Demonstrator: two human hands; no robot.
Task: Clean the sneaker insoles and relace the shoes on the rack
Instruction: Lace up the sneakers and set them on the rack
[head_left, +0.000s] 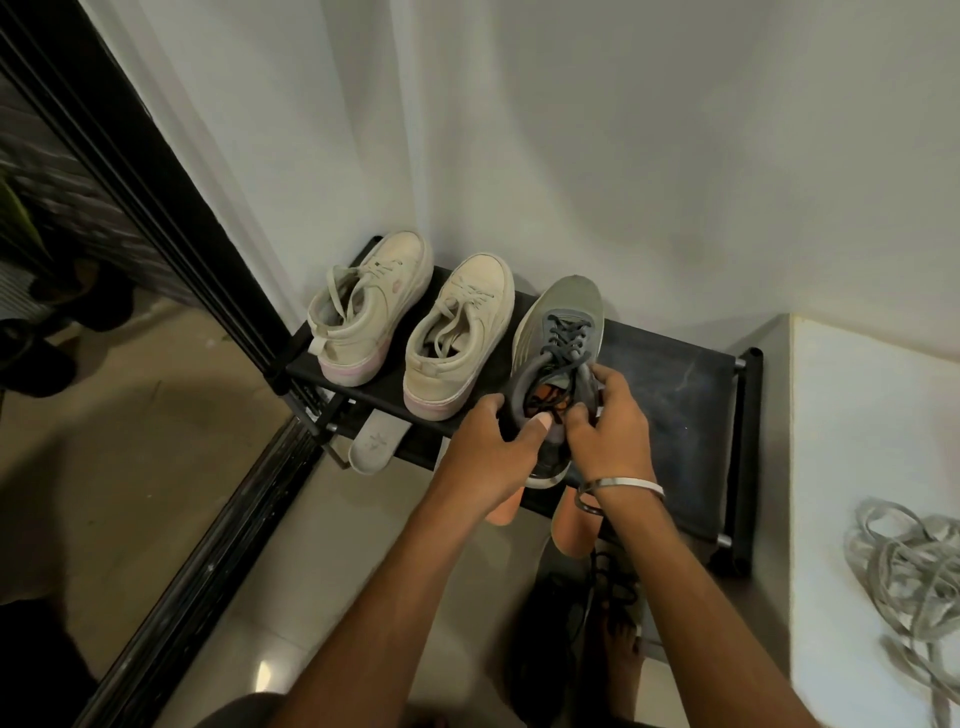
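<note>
Rack: black shelf (675, 374) stood against the white wall.
Grey sneaker (563, 332): on the shelf, toe far, heel near.
Left hand (493, 441): gripped its heel collar.
Right hand (608, 415): pinched its dark laces (569, 332).

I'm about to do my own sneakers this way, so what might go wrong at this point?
The grey sneaker sits with its heel past the front edge of the rack, held by the left hand and right hand; letting go might tip it off. Its dark laces lie loose near the fingers and may snag. Insoles poking out below the shelf could be knocked.
</note>
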